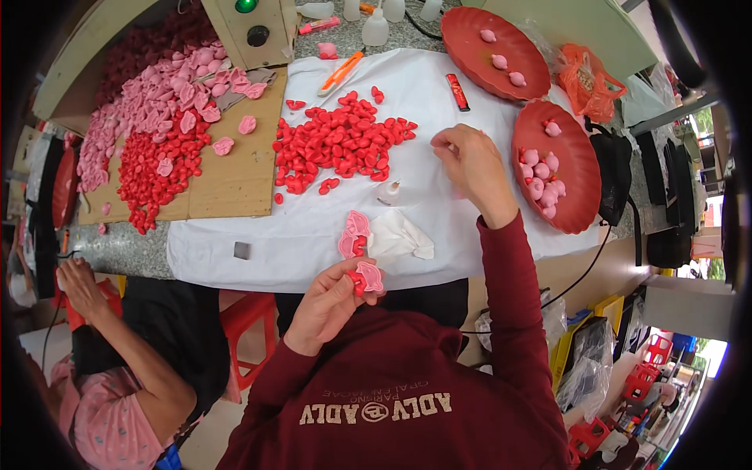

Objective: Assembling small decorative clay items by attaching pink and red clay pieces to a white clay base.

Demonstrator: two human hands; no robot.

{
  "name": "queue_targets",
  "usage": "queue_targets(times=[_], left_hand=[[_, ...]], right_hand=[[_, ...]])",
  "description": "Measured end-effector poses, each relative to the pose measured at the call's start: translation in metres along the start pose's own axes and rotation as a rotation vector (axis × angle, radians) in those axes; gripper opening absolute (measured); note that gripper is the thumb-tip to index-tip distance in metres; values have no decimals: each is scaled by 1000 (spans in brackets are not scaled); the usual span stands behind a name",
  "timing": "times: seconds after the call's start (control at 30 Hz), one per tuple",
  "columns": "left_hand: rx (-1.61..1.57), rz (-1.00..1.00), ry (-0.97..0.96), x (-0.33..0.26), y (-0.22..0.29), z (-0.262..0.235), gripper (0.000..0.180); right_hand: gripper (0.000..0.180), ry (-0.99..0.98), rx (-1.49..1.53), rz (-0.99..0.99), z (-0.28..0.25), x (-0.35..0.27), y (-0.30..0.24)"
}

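Near the table's front edge my left hand [319,307] is closed on a small pink plastic piece [369,276] with a red part beside it. Just beyond it, more pink pieces [354,229] lie on the white cloth [258,262] with a red bit among them. My right hand [472,166] is over the cloth to the right, its thumb and fingertips pinched together; whatever they hold, if anything, is too small to make out. Between the hands are a crumpled white tissue [403,237] and a small clear bottle [388,193]. A heap of small red pieces [337,141] lies farther out.
On cardboard [243,176] at left are piles of pink pieces [160,98] and red pieces [153,168]. Two red scalloped trays [576,168] [470,59] hold round pink pieces. An orange cutter [342,72] lies at the back. Another person's arm [129,333] is at lower left.
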State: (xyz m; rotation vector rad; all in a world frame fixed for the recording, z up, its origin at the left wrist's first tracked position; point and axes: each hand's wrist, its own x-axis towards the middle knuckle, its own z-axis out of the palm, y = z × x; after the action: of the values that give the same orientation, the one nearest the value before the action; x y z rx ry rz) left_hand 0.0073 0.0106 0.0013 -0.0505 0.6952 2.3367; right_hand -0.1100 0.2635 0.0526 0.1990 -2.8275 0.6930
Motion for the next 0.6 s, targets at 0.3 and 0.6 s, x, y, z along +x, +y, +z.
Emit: queue_targets(times=[0.3, 0.6], left_hand=[[16, -41, -11, 7, -5, -1, 40], [-33, -51, -51, 9, -8, 3, 35]], right_hand=[[20, -56, 139, 89, -25, -52, 10], [28, -16, 79, -16, -18, -102, 2]])
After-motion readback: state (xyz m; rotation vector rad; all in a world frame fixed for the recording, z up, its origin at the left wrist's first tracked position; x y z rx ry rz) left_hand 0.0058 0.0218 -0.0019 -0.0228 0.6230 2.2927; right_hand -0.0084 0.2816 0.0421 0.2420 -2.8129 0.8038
